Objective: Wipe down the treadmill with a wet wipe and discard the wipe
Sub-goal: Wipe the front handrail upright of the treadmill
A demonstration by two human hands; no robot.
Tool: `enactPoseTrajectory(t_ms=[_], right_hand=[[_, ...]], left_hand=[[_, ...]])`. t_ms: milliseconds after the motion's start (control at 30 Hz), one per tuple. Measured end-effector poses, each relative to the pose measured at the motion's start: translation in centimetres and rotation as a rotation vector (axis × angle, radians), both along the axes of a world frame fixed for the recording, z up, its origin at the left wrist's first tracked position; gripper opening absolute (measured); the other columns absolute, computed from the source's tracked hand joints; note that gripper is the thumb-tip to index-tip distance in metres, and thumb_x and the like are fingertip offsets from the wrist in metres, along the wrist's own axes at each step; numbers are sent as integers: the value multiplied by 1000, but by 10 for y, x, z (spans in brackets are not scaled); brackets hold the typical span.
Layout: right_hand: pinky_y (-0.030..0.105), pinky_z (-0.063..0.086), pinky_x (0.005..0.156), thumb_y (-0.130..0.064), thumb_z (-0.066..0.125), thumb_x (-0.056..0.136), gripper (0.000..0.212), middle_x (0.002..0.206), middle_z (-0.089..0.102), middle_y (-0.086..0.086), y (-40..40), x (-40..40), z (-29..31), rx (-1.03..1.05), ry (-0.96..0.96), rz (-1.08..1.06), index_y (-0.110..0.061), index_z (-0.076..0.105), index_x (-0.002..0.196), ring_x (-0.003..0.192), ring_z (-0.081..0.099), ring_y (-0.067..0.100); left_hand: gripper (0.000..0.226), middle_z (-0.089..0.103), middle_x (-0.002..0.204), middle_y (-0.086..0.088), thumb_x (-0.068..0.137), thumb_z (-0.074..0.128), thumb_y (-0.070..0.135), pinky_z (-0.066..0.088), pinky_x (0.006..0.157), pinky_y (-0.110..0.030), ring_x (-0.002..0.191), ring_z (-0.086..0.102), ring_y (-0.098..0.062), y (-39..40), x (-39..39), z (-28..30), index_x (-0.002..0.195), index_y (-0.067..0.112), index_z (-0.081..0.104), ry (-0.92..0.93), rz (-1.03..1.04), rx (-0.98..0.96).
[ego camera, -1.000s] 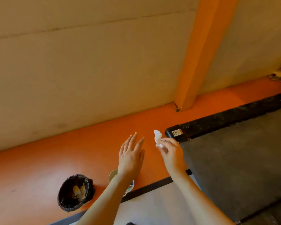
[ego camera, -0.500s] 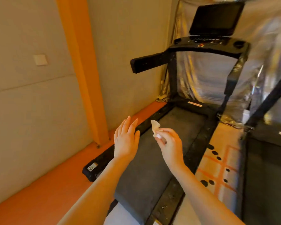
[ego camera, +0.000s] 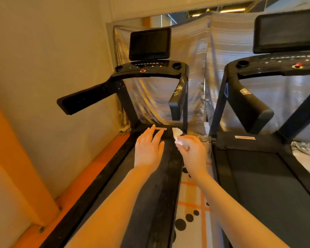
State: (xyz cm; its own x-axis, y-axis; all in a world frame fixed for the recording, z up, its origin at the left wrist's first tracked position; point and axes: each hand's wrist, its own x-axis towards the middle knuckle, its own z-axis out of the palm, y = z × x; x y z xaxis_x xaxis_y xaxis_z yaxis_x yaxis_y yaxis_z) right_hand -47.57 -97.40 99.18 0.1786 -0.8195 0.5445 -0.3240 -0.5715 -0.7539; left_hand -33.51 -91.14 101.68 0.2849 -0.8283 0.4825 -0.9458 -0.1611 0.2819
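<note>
A black treadmill [ego camera: 150, 72] stands straight ahead, with a dark screen, a console with a red button, and two handrails reaching toward me. Its dusty belt [ego camera: 156, 194] runs under my forearms. My right hand [ego camera: 192, 153] pinches a crumpled white wet wipe [ego camera: 177, 134] between thumb and fingers, held in the air above the belt's right side. My left hand [ego camera: 148, 151] hovers flat over the belt beside it, fingers spread, holding nothing.
A second treadmill [ego camera: 268, 158] stands close on the right. Between the two runs a strip of floor [ego camera: 193, 208] with orange lines and black dots. A beige wall [ego camera: 43, 86] and an orange ledge [ego camera: 89, 174] lie on the left. Silver sheeting [ego camera: 195, 68] hangs behind.
My view has swung from the orange floor and the bin up to the treadmill's front. Both hands kept their pose, the right still pinching the wipe.
</note>
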Motion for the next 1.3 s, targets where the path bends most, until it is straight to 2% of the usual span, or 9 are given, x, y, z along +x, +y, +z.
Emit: enactPoseTrajectory(t_ms=[67,167,533,633,767,900,1033,1167,1300], right_hand=[[6,36,87,-13,68,92,21,114,67,9,-35,-5,8,-12,-1,-47,-7,72,112,105,60,17],[12,40,84,-14,68,92,18,109,69,8,-87,-11,20,-9,-53,-126,-8,73,108,101,60,16],[-8,32,73,-18,62,96,28,118,65,6,-298,3,24,122,-111,-137,-6,68,120,104,54,8],[-2,34,77,-15,62,96,21,112,68,8,-369,16,31,65,-106,-121,-6,72,113,105,60,17],[-3,35,72,-12,61,96,18,105,67,6,-467,34,46,36,-96,-87,-4,73,108,95,57,15],[-3,33,72,-9,60,97,19,107,68,15,-551,58,47,52,-78,-37,0,72,108,100,61,24],[-1,34,67,-11,59,97,19,100,69,16,-621,87,44,125,-96,1,1,73,100,84,55,15],[-3,34,70,-15,61,97,22,110,66,10,-684,118,35,155,-140,45,0,71,110,93,54,11],[11,34,65,-11,60,96,18,103,67,16,-746,144,32,150,-124,40,1,73,101,88,57,20]], left_hand=[[48,22,162,0,104,39,35,15,120,-39,149,16,-21,-44,2,8,151,29,33,-25,-49,-6],[48,25,161,-2,105,37,38,18,119,-40,148,19,-21,-107,4,18,151,29,33,-80,-93,-5],[49,22,162,-3,105,34,40,23,120,-42,148,21,-23,-313,23,38,153,29,29,-184,-84,26],[50,21,162,-2,104,35,41,20,119,-42,148,20,-23,-380,35,46,153,29,29,-212,-61,30],[51,22,161,-2,104,36,41,19,119,-42,148,19,-24,-470,53,65,153,29,28,-244,-38,57],[48,26,160,-2,104,37,40,22,119,-43,147,23,-24,-545,68,73,151,28,33,-260,-10,91],[47,26,160,-3,104,38,39,27,118,-44,146,26,-25,-611,84,73,150,29,36,-242,16,139],[48,21,162,-3,105,36,39,28,118,-45,147,23,-25,-673,106,70,152,30,31,-228,27,200],[51,16,163,-5,104,36,40,28,118,-45,147,22,-26,-728,126,67,153,31,25,-221,38,242]])
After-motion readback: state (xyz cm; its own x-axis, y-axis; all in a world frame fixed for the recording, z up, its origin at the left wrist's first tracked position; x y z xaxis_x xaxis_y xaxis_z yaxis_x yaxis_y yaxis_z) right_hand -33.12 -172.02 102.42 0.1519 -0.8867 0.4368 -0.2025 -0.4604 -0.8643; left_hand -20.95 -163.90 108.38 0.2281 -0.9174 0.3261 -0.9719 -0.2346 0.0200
